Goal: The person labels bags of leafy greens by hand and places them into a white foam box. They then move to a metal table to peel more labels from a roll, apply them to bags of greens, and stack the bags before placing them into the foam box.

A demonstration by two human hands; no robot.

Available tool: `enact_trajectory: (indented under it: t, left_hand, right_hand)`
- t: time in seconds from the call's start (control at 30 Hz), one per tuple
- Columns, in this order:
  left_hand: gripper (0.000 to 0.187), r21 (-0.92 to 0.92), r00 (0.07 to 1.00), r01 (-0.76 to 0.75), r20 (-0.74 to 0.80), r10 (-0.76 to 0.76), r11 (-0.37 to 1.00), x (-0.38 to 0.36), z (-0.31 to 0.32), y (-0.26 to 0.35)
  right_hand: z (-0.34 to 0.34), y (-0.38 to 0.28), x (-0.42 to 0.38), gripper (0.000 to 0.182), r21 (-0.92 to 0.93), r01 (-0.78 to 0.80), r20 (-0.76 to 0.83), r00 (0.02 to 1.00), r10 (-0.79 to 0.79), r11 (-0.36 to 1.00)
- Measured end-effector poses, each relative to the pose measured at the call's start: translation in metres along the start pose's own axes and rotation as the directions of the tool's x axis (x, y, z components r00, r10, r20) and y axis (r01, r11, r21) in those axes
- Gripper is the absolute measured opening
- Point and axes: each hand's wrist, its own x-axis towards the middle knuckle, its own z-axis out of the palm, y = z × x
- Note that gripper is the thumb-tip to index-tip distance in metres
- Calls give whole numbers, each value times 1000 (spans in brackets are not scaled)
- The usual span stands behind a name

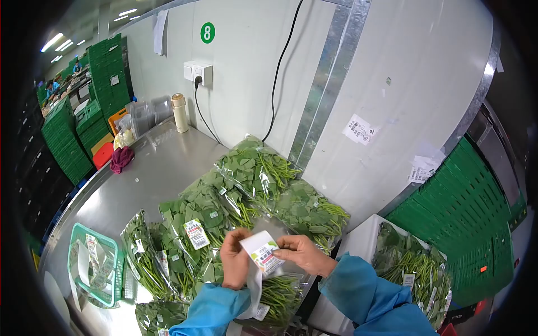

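Note:
A strip of printed labels [259,250], white with green and red print, is held up between my two hands. My left hand [235,260] is closed on its left side, and the strip's white backing hangs down below. On the right, my right hand [305,255] pinches the label's edge between thumb and fingers. Beneath my hands lies a clear bag of leafy greens [278,297] with a small sticker. More bagged greens [190,224] lie just beyond, one bearing a large printed label [196,234].
A green basket [119,274] with label strips stands at left on the metal table [162,162]. A thermos [179,113] and a dark red cloth [121,159] are farther back. At right, a white box [353,246] holds bagged greens beside green crates [454,213].

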Motion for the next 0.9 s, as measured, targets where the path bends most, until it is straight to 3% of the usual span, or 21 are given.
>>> enact_trajectory:
  t: [0.03, 0.07, 0.1, 0.13, 0.17, 0.2, 0.23, 0.27, 0.3, 0.37, 0.4, 0.43, 0.5, 0.53, 0.57, 0.63, 0.7, 0.8, 0.87, 0.9]
  left_hand:
    - [25, 1, 1000, 0, -2, 0, 1000, 1, 7, 14]
    - [28, 323, 960, -266, 5, 279, 908, 2, 15, 33]
    - [31, 596, 848, -470, 102, 519, 651, 3, 21, 44]
    - [27, 605, 843, -507, 199, 500, 614, 5, 16, 42]
    - [27, 606, 845, -504, 199, 496, 616, 5, 10, 33]
    - [23, 386, 952, -304, 164, 259, 871, 3, 8, 27]
    - [20, 132, 980, -35, 198, 8, 991, 3, 8, 24]
    - [8, 70, 990, 16, 140, -25, 997, -2, 14, 22]
    - [8, 67, 989, 14, 146, -24, 998, -1, 15, 20]
    - [11, 148, 970, -67, 242, 29, 987, -5, 16, 14]
    - [7, 156, 972, -51, 236, 13, 986, -7, 16, 11]
    - [7, 150, 971, -49, 241, 12, 987, -8, 14, 6]
    - [4, 247, 956, -87, 292, 11, 965, -11, 10, -2]
    - [4, 261, 955, -50, 294, -30, 964, -13, 11, -3]
    - [4, 254, 954, -48, 299, -31, 966, -15, 11, -2]
    - [5, 377, 957, -104, 289, -11, 920, -18, 15, 10]
    - [9, 384, 958, -105, 287, -10, 918, -20, 3, -3]
    - [15, 412, 965, -193, 242, 97, 891, -20, -3, -2]
    - [16, 400, 956, -252, 244, 163, 881, -17, -4, 2]
    - [17, 392, 943, -309, 244, 226, 866, -15, -4, 2]
  right_hand:
    - [-1, 0, 0, 15, 1, 6, -55, 998, -6, 1000]
    - [-1, -2, -1, 12, -80, -8, -88, 996, 1, 997]
    - [-2, 0, -1, 12, -80, -7, -86, 996, 0, 997]
    - [-2, 4, -2, 13, -170, 42, -84, 995, -57, 985]
    - [-1, 7, -3, 15, -257, 86, -79, 991, -109, 963]
    - [3, 6, -4, 15, -256, 81, -80, 991, -105, 963]
    - [9, 3, -3, 18, -171, 136, -151, 975, -162, 976]
    - [11, 0, -2, 21, -91, 199, -227, 950, -215, 976]
    - [8, -1, -2, 21, -94, 201, -232, 948, -218, 975]
    - [2, 0, -2, 31, -3, 166, -90, 982, -166, 986]
    - [1, -6, -7, 24, -24, 54, -97, 994, -56, 998]
    - [-3, -6, -11, 24, -27, 52, -104, 993, -55, 998]
    - [-10, -5, -18, 13, -541, 147, -91, 969, -231, 828]
    - [-14, 3, -20, 6, -561, 250, -109, 922, -371, 789]
    - [-21, 0, -22, 6, -566, 244, -116, 922, -369, 787]
    - [-48, -16, -32, 8, -334, 183, -331, 896, -297, 925]
    - [-100, -34, -28, 14, -196, 146, -392, 895, -214, 970]
    - [-172, -4, 0, 20, -276, 57, -324, 934, -149, 959]
    - [-210, 37, 19, 25, -669, -123, -154, 988, 25, 733]
    - [-222, 54, 30, 25, -670, -119, -149, 989, 25, 733]
